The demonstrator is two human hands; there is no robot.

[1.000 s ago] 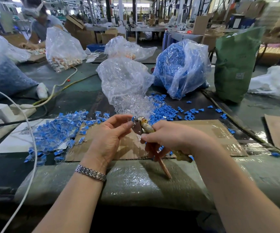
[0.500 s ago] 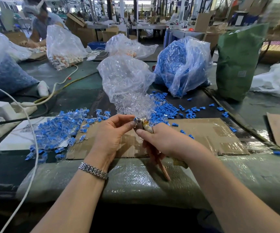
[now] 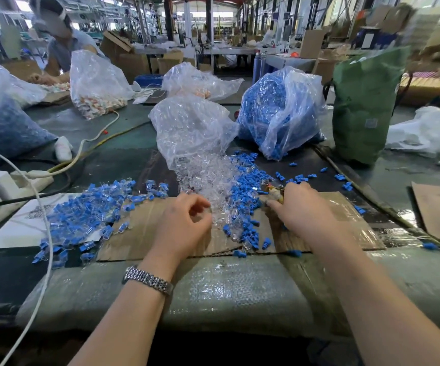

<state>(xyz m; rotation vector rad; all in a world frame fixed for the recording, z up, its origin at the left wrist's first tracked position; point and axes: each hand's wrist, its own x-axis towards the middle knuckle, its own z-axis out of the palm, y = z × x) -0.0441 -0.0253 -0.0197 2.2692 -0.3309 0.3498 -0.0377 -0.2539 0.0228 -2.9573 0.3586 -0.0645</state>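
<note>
Half a second ago both hands met in the air over the tool; now they have dropped apart to the table (image 3: 240, 283). That suggests 1 piece is finished and the next is being fetched. The left hand (image 3: 184, 225) curls at the edge of the clear pieces (image 3: 208, 178), lying at its 1 o'clock; whether it pinches one I cannot tell. The right hand (image 3: 303, 210) grips the tool (image 3: 275, 192), its tape-wrapped metal tip poking out at 11 o'clock among the blue caps (image 3: 245, 186). The clear pieces are glassy, hard little shells; the caps are matte and stubby. Both spill over taped cardboard (image 3: 139, 233).
</note>
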